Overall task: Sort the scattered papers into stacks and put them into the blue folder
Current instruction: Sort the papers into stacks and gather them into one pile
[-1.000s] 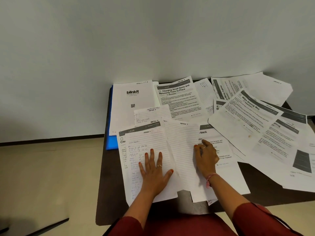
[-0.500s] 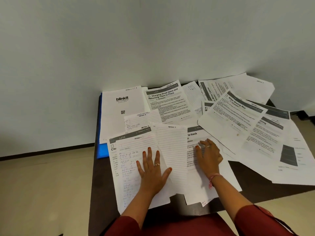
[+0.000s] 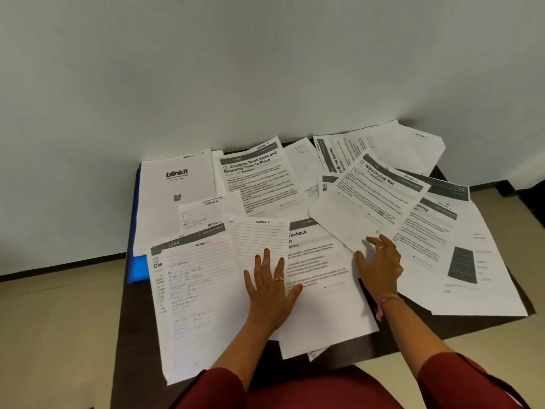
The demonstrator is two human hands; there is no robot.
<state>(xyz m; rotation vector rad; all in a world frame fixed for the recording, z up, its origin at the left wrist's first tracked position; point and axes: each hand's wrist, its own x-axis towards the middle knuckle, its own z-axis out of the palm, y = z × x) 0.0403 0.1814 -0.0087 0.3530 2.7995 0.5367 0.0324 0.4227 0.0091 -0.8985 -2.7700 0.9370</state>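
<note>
Papers (image 3: 203, 293) scattered across the dark table (image 3: 138, 335)

Blue folder (image 3: 137, 268) peeks out at the left edge under the sheets — left hand (image 3: 269, 286) flat, fingers spread on a lined page (image 3: 259, 240); right hand (image 3: 380, 265), loosely open, touches the "Wipe Drying Mat" sheet (image 3: 362, 208).

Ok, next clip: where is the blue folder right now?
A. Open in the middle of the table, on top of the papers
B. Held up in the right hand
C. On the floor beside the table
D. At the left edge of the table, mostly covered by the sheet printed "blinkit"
D: only a blue strip of the folder shows at the table's left edge, under the "blinkit" sheet; both hands lie on other papers.
</note>
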